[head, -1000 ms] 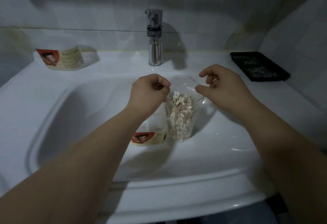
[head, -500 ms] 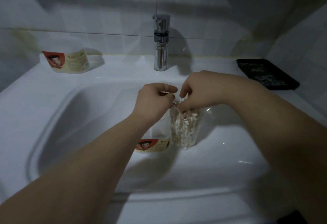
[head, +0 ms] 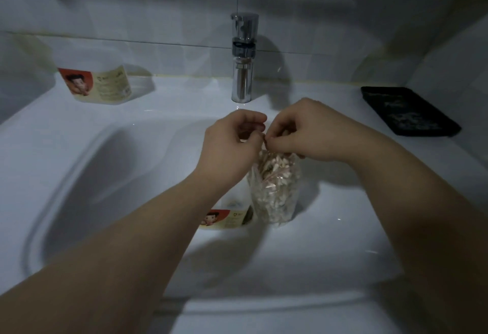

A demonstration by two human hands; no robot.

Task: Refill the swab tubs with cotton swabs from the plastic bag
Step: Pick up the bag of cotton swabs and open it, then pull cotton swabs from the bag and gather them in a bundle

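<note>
Head view: the step in hand looks like opening the plastic bag (head: 274, 196), not yet the filling. The bag stands upright in the sink (head: 111, 164) basin, packed with cotton swabs (head: 276, 175). A labelled swab tub (head: 228, 219) sits just beside it on the left, partly hidden by the left forearm. A second tub (head: 99, 84) lies on its side on the surface at far left, well apart.

The left hand (head: 232, 139) and right hand (head: 299, 130) meet above the bag, knuckles up and wrists bent down. Their fingers (head: 253, 118) are curled and pinch the bag's top edge between fingertip and thumb. Whether the mouth is parted yet cannot be told.

Next, I judge, the two pinches must draw apart to spread the mouth. Then one hand can steady the bag while the other lifts swabs across to the near tub.
</note>
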